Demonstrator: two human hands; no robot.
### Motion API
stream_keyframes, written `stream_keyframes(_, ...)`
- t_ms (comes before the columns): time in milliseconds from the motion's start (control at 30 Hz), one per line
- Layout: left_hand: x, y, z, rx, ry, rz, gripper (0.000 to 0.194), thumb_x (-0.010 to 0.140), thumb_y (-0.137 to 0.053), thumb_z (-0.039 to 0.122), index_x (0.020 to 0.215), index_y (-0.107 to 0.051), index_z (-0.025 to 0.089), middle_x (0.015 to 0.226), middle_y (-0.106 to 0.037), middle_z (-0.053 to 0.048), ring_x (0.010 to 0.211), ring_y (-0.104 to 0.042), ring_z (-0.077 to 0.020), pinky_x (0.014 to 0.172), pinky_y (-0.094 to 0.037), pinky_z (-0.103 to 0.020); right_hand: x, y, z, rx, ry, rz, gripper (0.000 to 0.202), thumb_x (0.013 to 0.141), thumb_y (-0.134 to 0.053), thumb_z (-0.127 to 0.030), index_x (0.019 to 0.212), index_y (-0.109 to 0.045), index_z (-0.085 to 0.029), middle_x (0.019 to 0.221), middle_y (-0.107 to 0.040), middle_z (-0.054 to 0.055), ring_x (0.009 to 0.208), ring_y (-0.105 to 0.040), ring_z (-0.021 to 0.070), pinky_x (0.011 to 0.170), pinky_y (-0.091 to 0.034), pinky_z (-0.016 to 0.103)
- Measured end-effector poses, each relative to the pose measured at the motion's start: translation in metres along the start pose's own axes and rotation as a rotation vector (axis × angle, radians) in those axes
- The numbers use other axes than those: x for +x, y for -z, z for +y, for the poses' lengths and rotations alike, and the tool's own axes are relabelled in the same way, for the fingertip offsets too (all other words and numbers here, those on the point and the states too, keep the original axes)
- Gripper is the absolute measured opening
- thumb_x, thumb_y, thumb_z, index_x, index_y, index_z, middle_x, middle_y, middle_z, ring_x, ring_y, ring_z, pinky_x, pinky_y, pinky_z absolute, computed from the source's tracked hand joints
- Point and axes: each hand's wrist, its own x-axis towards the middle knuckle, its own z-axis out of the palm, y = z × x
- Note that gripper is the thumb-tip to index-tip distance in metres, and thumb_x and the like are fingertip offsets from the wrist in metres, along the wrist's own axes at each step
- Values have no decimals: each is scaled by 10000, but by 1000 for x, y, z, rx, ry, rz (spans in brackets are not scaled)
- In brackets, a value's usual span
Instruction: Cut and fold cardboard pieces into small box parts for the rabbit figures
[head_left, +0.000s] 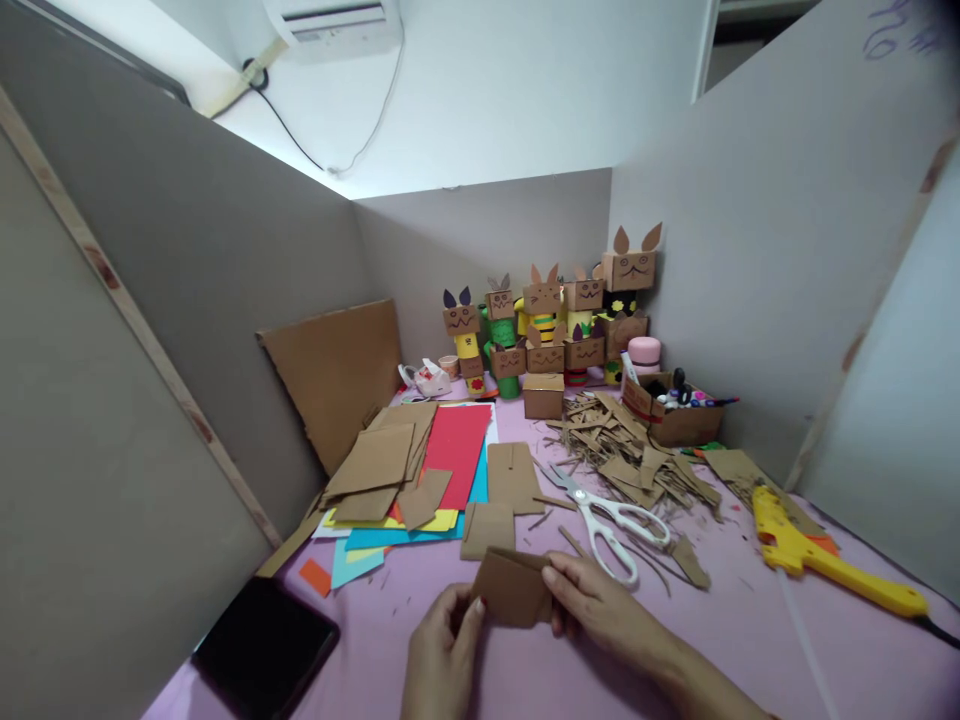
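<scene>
Between my hands, just above the table's front, is a folded piece of cardboard [513, 590], brown, with an edge standing up behind its front face. My left hand [444, 650] grips its left side, thumb on the front. My right hand [592, 605] pinches its right side, thumb on top and fingers behind. Beyond it lie a small cardboard piece [487, 530] and a larger cardboard piece [514, 478] with a slit mark. White-handled scissors [600, 510] rest to the right with blades parted.
A yellow glue gun [817, 560] lies right, a black tablet-like object [264, 645] front left. Cardboard sheets [375, 465] and a red sheet [459, 445] are stacked left. Cardboard scraps [622, 445] pile beside a box of pens [679, 425]. Cardboard animal figures [541, 300] stand at the back.
</scene>
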Motion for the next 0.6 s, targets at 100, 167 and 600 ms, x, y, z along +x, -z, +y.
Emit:
stream_keyframes(100, -4, -2, 4, 345, -103, 23, 191, 801, -502, 342, 750, -618, 199, 798, -678, -75, 780, -621, -258, 716, -452, -337, 0, 0, 1, -28, 19, 2, 412, 913, -317, -518, 692, -470, -206, 543, -522, -46, 505, -493, 111, 513, -378, 229)
stream_keyframes(167, -5, -3, 2, 544, -163, 40, 186, 799, -488, 312, 698, -595, 199, 756, -655, -91, 759, -615, -279, 704, -451, -373, -1, -1, 1, -66, 33, 10, 425, 914, -316, -518, 664, -463, -208, 540, -502, -48, 518, -493, 117, 520, -374, 234)
stream_keyframes(600, -3, -17, 8, 182, -84, -44, 324, 859, -387, 317, 1084, -535, 135, 1090, -662, -175, 958, -627, -259, 832, -480, -361, -3, -2, -3, -235, 70, 15, 329, 923, -360, -420, 740, -526, -204, 640, -550, -23, 592, -527, 146, 548, -394, 250)
